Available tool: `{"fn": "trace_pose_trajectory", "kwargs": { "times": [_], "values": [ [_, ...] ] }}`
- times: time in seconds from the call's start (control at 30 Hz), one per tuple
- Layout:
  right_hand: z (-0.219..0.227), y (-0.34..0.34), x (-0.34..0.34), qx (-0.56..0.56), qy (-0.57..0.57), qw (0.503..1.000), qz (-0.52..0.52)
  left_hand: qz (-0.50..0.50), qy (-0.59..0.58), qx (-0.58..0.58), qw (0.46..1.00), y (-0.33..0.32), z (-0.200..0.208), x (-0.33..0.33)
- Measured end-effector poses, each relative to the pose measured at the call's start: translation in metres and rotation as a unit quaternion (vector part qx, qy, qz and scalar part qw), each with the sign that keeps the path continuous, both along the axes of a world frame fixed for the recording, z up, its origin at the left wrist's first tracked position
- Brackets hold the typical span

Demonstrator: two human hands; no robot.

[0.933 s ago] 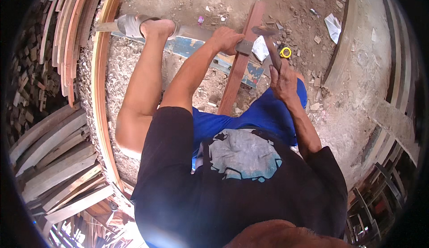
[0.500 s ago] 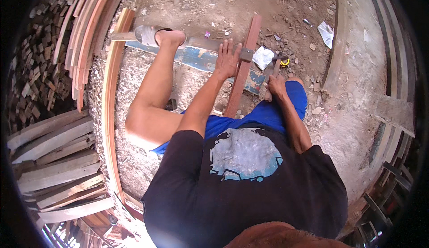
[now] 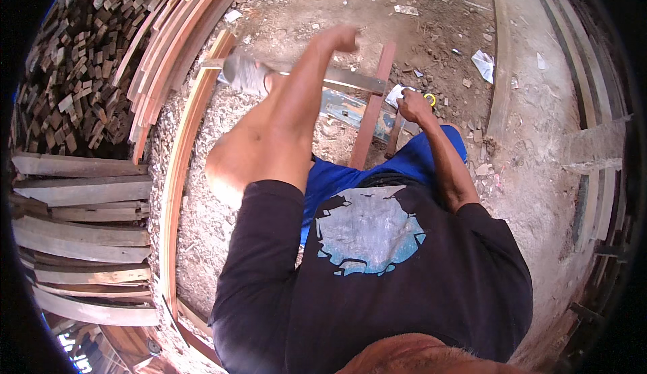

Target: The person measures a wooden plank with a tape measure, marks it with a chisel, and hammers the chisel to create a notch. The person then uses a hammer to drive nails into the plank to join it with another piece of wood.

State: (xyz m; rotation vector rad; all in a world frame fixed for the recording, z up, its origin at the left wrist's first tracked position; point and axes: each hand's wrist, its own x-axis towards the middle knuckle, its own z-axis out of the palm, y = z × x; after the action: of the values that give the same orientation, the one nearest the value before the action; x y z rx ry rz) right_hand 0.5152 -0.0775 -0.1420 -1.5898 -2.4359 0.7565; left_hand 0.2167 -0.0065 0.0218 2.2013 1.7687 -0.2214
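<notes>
A reddish-brown wooden beam (image 3: 369, 121), straight, squared and narrow, lies at a slant in front of a seated person in a black shirt (image 3: 377, 306) and blue shorts (image 3: 411, 155). Its near end reaches the shorts; its far end points away across the dirt floor (image 3: 445, 23).

From here I see a long grey bar (image 3: 347, 79) meet the beam past its middle, coming in from the left. A sandalled foot (image 3: 246, 74) rests on that bar, well left of the beam. A worn blue board (image 3: 344, 106) passes under the beam.

The right hand (image 3: 414, 106) is just right of the beam, its grip clenched around a hammer (image 3: 393, 139). The brown handle slants down below the fist, close beside the beam; the head is hard to make out.

The left hand (image 3: 340, 39) is left of the beam's far end and apart from it. Motion blurs its curled fingers, so I cannot tell whether that grip is released or clenched.

White paper (image 3: 394, 96) and a yellow ring (image 3: 430, 100) lie right of the beam. Stacked timber (image 3: 84, 239) stands far to its left.
</notes>
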Motion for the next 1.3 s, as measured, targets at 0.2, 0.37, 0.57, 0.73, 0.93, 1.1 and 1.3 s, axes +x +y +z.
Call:
{"fn": "trace_pose_trajectory", "kwargs": {
  "times": [0.2, 0.37, 0.57, 0.73, 0.93, 1.1, 1.3],
  "values": [
    [-0.024, -0.034, -0.062, -0.157, -0.058, 0.985, 0.037, -0.053, 0.023, 0.171, 0.984, 0.008, 0.107, -0.069],
    [-0.067, -0.067, -0.097, -0.075, 0.083, 0.990, -0.081, -0.097, 0.065, 0.117, 0.986, 0.007, 0.063, -0.141],
    [-0.066, -0.049, -0.093, -0.151, 0.028, 0.988, 0.007, -0.033, 0.148, 0.002, 0.988, -0.052, -0.088, -0.181],
    [-0.101, 0.055, -0.022, -0.094, -0.064, 0.992, 0.050, -0.049, 0.016, 0.081, 0.995, -0.074, -0.211, -0.159],
    [-0.225, 0.142, 0.138, -0.028, -0.270, 0.961, -0.042, -0.004, 0.003, 0.085, 0.996, -0.015, -0.208, -0.109],
    [-0.251, 0.134, 0.104, -0.023, -0.226, 0.970, -0.085, 0.023, 0.009, 0.042, 0.999, -0.034, -0.211, -0.129],
    [-0.141, 0.091, 0.095, -0.256, 0.252, 0.874, -0.327, 0.063, -0.044, 0.282, 0.956, -0.066, -0.196, -0.112]
  ]
}}
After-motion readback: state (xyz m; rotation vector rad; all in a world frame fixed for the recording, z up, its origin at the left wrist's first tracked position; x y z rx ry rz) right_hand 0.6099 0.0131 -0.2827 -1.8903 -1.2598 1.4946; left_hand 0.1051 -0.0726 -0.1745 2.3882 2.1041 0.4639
